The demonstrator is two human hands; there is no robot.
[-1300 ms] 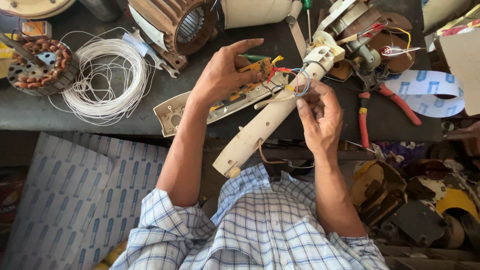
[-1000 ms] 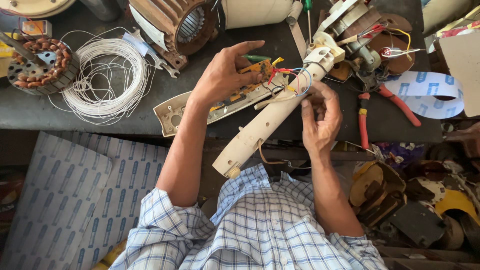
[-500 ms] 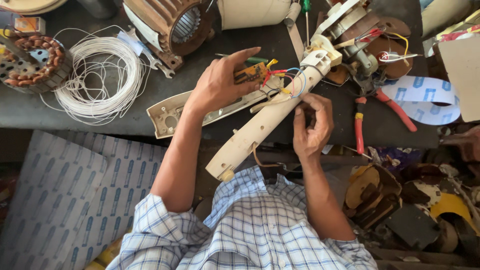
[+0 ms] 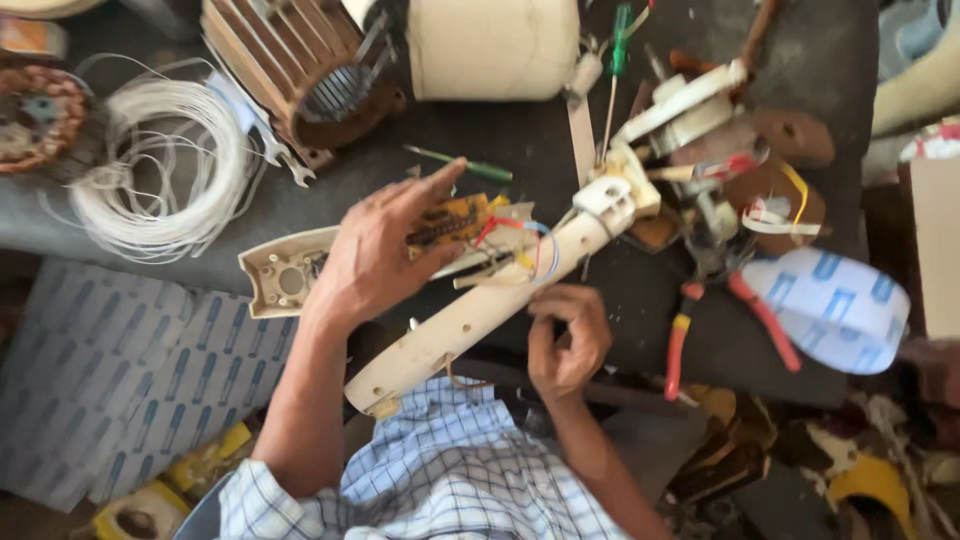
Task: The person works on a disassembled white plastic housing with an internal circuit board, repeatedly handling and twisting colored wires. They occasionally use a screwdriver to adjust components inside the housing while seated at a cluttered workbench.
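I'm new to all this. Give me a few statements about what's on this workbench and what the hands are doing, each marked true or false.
1. The left hand rests on a small yellow circuit board. True.
2. The right hand holds the red-handled pliers. False: the pliers lie on the bench beside it.
3. A coil of white wire lies at the left. True.
4. The long cream housing stands upright. False: it lies slanted across the bench edge.
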